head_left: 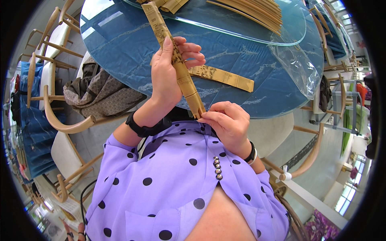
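A long, narrow gold cardboard box [185,83] with dark print slants from the table toward my body. My left hand [167,74] holds it along its middle, the thumb on one side and the fingers curled loosely on the other. At the box's near end, the fingertips of my right hand [229,120] pinch the end flaps; whether that end is folded in I cannot tell. Beyond my right hand, another gold box [225,78] of the same kind lies on the blue table [261,92], its left end behind my left hand and the held box.
A glass turntable [241,34] carries a stack of thin tan strips [257,14] and more gold cardboard pieces [173,5]. A clear plastic bag [295,64] hangs over the table's right side. A patterned brown bag [106,90] rests on a wooden chair [68,127] at left.
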Demonstrator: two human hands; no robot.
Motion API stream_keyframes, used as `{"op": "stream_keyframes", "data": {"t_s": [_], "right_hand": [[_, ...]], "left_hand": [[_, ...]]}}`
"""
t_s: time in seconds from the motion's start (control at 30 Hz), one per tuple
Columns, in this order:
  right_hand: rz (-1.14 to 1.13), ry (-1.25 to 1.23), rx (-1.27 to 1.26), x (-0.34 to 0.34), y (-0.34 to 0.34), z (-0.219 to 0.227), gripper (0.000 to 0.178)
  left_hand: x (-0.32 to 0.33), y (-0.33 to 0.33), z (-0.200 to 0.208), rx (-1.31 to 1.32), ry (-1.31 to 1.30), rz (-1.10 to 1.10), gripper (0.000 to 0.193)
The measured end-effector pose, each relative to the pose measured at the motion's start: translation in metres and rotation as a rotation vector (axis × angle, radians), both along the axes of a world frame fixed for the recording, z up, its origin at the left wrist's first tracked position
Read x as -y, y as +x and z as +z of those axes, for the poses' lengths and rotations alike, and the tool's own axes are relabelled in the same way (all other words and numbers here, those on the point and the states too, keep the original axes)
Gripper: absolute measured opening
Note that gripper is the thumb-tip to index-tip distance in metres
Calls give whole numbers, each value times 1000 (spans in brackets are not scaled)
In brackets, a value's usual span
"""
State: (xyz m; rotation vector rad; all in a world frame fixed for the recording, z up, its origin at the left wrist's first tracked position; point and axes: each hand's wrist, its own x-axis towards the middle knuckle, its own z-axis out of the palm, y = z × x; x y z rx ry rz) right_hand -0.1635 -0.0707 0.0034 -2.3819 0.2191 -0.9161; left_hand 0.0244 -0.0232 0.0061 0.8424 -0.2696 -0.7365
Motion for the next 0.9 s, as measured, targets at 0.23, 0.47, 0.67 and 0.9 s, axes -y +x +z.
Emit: {"op": "stream_keyframes", "data": {"t_s": [0.23,0.47,0.67,0.9], "right_hand": [[-3,-192,19,-1,0,1,19],[-26,-204,1,1,2,5,21],[68,-193,22,8,3,10,25],[28,-238,35,9,4,14,29]], "left_hand": [[-1,-4,-1,-1,-8,-63,36],[-2,-7,-1,-21,15,-53,35],[0,-8,-2,-95,28,-88,34],[0,-14,2,-113,78,-77,35]]}}
